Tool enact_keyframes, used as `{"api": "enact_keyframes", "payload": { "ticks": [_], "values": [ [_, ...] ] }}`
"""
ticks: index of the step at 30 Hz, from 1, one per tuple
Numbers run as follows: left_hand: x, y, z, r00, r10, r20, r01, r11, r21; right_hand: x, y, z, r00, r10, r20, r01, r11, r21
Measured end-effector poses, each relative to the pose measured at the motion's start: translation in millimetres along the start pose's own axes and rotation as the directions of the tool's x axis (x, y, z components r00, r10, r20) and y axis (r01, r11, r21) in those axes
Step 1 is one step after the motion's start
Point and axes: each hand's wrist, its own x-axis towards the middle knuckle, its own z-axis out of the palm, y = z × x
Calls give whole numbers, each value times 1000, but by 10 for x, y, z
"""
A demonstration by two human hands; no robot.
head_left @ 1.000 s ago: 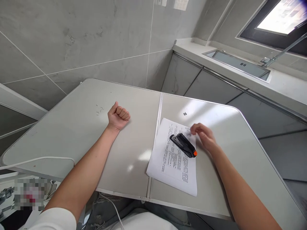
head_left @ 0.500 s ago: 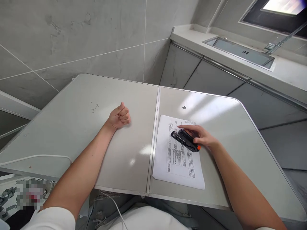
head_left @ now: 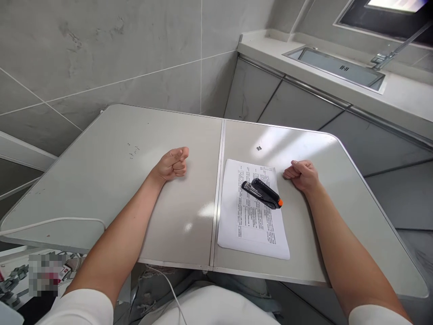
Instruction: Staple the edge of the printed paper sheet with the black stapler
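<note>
A black stapler (head_left: 262, 193) with an orange end lies on a printed sheet of paper (head_left: 252, 221) on the right half of a grey folding table (head_left: 135, 180). My right hand (head_left: 302, 174) rests as a closed fist on the table just right of the paper's top corner, apart from the stapler. On the left half of the table my left hand (head_left: 172, 164) lies in a fist, holding nothing.
A metal seam (head_left: 217, 189) splits the table down the middle. A white cable (head_left: 50, 223) runs along the table's near left edge. Grey tiled wall stands behind. A counter with a sink (head_left: 334, 67) and tap (head_left: 394, 49) is at the upper right.
My right hand was on the stapler half a second ago; it has let go, moved right and closed into a fist. The left fist rolled slightly.
</note>
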Motion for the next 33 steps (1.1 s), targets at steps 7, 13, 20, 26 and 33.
{"api": "enact_keyframes", "payload": {
  "ticks": [7, 13, 20, 26, 33],
  "values": [
    [41, -43, -12, 990, -78, -114, 73, 996, -49, -13, 11, -127, 962, 155, 225, -164, 986, 20],
    [56, -59, 43, 974, -228, -6, 228, 974, 8, -8, 42, -173, 944, 218, 249, -231, 973, 21],
    [43, -71, 139, 959, -284, 12, 277, 944, 182, -61, 2, -149, 931, 253, 262, -291, 949, 118],
    [27, -51, 209, 946, -225, 232, 87, 867, 490, -39, 40, -198, 884, 155, 442, -238, 961, 139],
    [24, -44, 239, 875, -189, 445, -85, 846, 527, 27, 171, -349, 816, 94, 571, -205, 970, 133]
  ]
}}
